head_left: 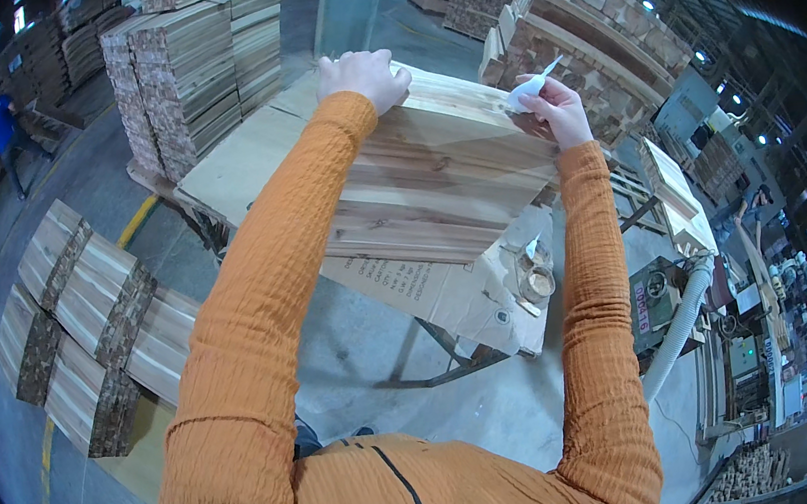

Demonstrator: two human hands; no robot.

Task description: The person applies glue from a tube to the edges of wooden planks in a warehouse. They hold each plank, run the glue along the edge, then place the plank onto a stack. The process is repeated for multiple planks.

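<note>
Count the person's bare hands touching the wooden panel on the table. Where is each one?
2. The left hand grips the far edge of the wooden panel; the right hand, holding a small white scrap, rests at its right edge.

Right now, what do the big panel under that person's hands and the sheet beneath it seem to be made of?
The panel looks like bare, unfinished wood: glued strips with streaky pale and brown grain. The sheet beneath seems to be plain brown cardboard, matte and creased. The white scrap in the right hand may be paper or cloth.

Both arms in orange sleeves stretch far forward. The left hand (364,77) is curled, fingers bent over. The right hand (552,108) is pinched shut, knuckles up.
</note>
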